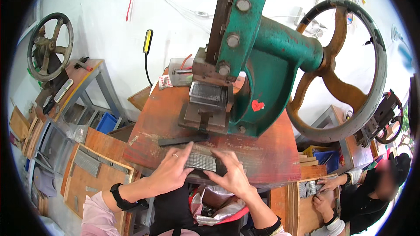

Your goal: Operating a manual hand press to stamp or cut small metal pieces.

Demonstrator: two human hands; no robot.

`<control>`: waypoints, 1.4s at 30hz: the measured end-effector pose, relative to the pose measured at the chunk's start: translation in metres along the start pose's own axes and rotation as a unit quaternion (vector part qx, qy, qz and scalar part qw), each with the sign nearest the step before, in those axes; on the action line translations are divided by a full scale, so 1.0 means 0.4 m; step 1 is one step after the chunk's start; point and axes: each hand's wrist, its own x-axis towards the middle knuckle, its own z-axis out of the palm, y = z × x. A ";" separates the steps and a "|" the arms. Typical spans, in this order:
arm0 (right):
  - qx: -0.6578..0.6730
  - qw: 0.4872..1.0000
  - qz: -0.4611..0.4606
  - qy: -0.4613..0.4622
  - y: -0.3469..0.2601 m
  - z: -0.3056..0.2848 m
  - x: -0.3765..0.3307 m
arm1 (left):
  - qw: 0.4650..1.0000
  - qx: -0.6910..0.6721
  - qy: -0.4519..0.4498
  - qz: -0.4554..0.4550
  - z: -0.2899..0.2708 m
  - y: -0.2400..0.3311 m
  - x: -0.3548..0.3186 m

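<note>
My left hand [171, 168] and my right hand [230, 171] are at the front edge of the reddish wooden bench. Between them is a bundle of ribbed grey metal strips [201, 162], its rows lying side by side. The fingers of my left hand press its left end, and those of my right hand grip its right end. Just beyond my left fingertips lies a flat dark metal bar [181, 140]. Behind it stands a green hand press [273, 83] with a dark die block [209, 94] under its ram.
The press's large handwheel [377, 65] rises at the right. A wooden tray [72, 201] with metal strips sits at lower left. At lower right a co-worker [372, 192] handles strips in another tray [317, 218]. An open silver-lined bag [216, 199] is below my hands.
</note>
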 end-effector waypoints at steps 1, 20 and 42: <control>-0.019 0.998 -0.052 0.044 -0.007 -0.014 0.028 | 0.999 -0.012 0.037 0.004 -0.016 -0.005 0.020; -0.047 0.963 0.060 0.257 0.085 -0.032 0.403 | 0.985 0.068 0.133 -0.089 -0.100 -0.222 0.286; -0.081 0.967 0.098 0.220 0.158 -0.008 -0.043 | 0.977 0.125 0.065 -0.159 -0.135 -0.173 0.386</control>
